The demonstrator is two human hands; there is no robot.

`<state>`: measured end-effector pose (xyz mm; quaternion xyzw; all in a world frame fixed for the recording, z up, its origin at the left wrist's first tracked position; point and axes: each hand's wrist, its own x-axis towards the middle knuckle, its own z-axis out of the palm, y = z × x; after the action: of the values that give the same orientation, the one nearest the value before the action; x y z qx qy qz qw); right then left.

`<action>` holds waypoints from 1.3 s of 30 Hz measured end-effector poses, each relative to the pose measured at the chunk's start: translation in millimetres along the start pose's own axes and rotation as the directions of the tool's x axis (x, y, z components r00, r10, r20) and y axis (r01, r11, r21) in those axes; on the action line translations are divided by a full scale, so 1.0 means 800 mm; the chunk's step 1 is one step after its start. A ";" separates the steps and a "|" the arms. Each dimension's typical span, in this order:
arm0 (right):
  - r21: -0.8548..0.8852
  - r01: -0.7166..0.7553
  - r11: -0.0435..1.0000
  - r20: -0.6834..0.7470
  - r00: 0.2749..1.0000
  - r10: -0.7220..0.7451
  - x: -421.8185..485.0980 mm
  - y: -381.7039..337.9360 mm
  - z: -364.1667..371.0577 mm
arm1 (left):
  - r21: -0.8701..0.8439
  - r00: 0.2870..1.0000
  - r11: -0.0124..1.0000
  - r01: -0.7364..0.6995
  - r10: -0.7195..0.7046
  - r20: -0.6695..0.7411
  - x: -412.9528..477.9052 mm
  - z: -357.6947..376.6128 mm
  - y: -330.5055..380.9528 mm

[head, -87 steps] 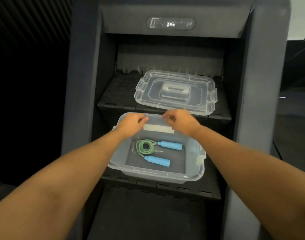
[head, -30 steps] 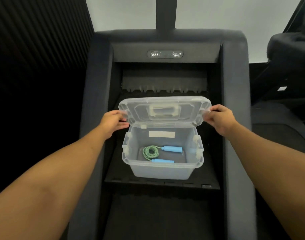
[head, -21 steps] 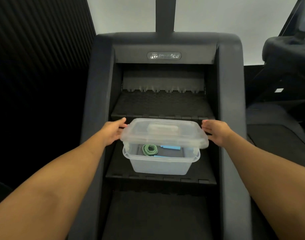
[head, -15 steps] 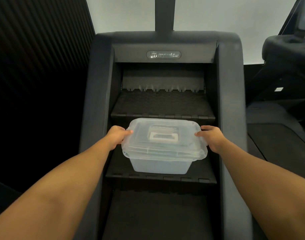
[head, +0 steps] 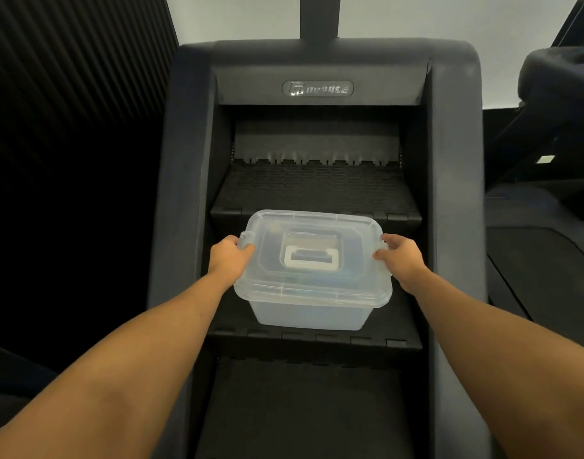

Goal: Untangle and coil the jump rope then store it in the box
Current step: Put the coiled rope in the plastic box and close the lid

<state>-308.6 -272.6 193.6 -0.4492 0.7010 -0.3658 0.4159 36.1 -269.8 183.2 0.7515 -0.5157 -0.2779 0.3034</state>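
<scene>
Closing step, the last bit of the task as I read it. Box (head: 310, 315) sits on the middle step (head: 317, 341) of the dark stair machine (head: 456, 193). Lid (head: 353, 263) lies flat over the rim, white carry handle (head: 310, 258) folded down in its recess. My left hand (head: 229, 258) is at the lid's left edge, fingers curled round the left clip (head: 245, 240), thumb lying on the lid top. My right hand (head: 401, 260) mirrors it, fingers and thumb pinching the right clip (head: 381, 249). Neither hand is spread; both are closed on the clips. Jump rope: can't make it out, the plastic is too cloudy from this angle. With the lid on I judge it's inside and coiled, but that's a guess, not seen. Can't tell whether either clip is snapped down yet. Next move, my call: press both clips down and in until they catch under the box rim. Even force on both sides, so the box doesn't skid or tip on the ribbed step, then let go. The lid needs to be seated square first; the near edge looks level with the rim, the far edge I can't check. Upper step (head: 314, 190) is just behind the box.
</scene>
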 end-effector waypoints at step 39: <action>-0.669 0.281 0.688 0.104 0.952 -0.287 -0.026 0.008 0.101 | -0.175 0.886 0.868 0.464 -0.455 0.091 0.002 0.045 -0.020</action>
<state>-231.4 -262.0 161.8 -0.6704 0.7094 -0.1478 0.1592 19.7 -272.8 147.4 0.8132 -0.2999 -0.4078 0.2873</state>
